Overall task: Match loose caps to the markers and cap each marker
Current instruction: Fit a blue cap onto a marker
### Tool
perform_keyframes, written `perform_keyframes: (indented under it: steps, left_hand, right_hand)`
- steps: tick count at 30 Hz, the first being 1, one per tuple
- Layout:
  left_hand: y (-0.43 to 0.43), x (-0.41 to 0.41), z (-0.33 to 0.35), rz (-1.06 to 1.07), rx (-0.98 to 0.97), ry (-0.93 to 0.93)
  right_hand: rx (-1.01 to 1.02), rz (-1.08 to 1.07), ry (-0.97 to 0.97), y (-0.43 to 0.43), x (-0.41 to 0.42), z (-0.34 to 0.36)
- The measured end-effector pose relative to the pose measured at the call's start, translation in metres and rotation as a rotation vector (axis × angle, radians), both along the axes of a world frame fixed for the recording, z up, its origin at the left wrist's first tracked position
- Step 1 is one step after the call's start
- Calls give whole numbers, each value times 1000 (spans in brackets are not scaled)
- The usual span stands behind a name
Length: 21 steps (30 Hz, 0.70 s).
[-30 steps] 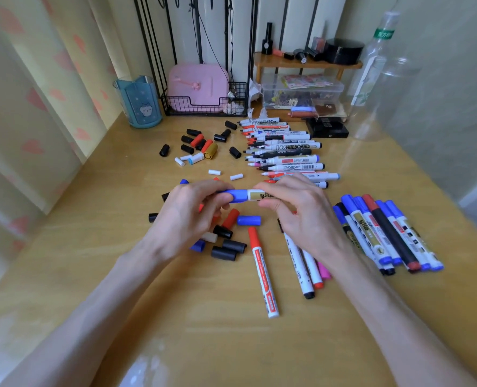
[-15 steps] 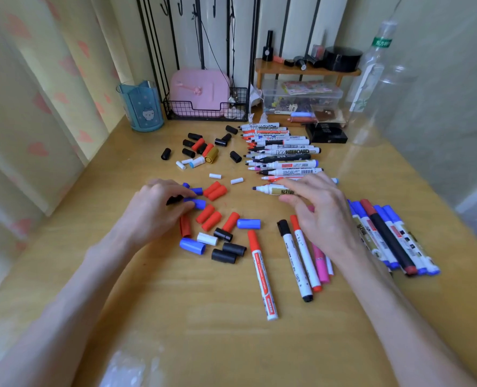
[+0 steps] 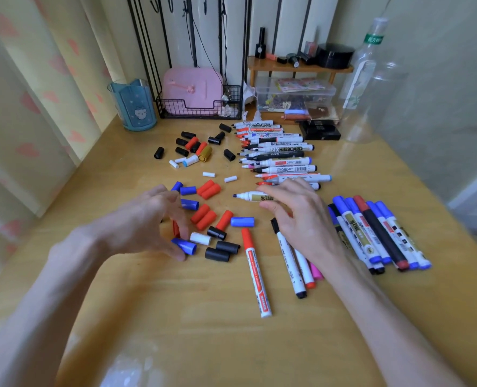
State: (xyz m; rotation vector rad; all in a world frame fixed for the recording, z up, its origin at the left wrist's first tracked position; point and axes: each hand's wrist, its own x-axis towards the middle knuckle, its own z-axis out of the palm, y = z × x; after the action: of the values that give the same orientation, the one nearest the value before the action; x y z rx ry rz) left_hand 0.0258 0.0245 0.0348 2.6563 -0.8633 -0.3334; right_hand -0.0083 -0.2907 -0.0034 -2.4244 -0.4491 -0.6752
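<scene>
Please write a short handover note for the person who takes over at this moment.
Right hand grips an uncapped gold-label marker.
Left hand reaches for a blue cap; grip unclear.
Done: capped markers lie at right.
To do: row of uncapped markers at the back; loose caps in the middle.

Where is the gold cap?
In the head view, the gold cap lies far back on the table, left of the uncapped marker row, beside a red cap.
</scene>
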Motion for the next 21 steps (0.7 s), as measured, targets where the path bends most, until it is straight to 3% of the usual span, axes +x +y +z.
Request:
perform_keyframes:
  steps: [4,9,16,21]
  left_hand:
    - [-6,-3,8,13,-284,-32]
    - [-24,-6,3,84,-456,0]
    - [-37,-7,-8,89,-555,-40]
    - [-51,-14,-16,128,-559,-173]
  right_hand:
    - [-6,46,0,5,-3,1]
    - [-26,93,-35,13,-6,4]
    - [-45,119,-66,16,-7,5]
    - [-47,118,-59,20,-9,3]
